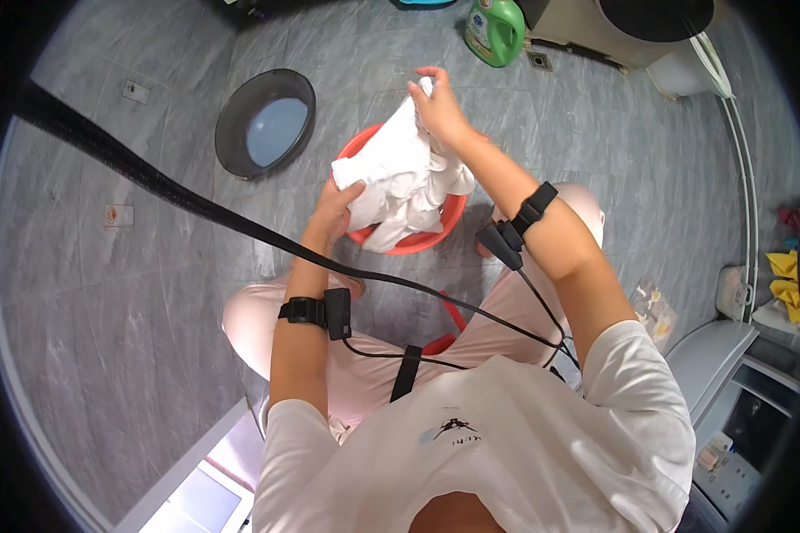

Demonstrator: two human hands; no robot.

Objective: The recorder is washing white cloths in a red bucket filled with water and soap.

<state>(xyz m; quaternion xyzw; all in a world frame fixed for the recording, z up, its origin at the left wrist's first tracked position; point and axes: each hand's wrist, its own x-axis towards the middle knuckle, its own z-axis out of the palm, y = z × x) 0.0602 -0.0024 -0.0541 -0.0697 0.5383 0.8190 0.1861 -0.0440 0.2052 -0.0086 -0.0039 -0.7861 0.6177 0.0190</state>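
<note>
A bunched white garment [391, 169] is stretched between my two hands above a red basin [454, 218], and its lower folds hang into the basin. My left hand [333, 209] grips the garment's near left edge, with the thumb lying on top of the cloth. Higher up and to the right, my right hand [440, 108] pinches a raised corner of it. Which kind of garment it is, I cannot tell. The white folds hide most of the basin's inside.
To the left stands a dark round basin [227, 133] with a pale blue bottom. A green jug-shaped bottle [498, 35] stands at the far side, near a floor drain [540, 60]. Part of something red [453, 315] shows between my legs. A black cable [240, 233] crosses the view.
</note>
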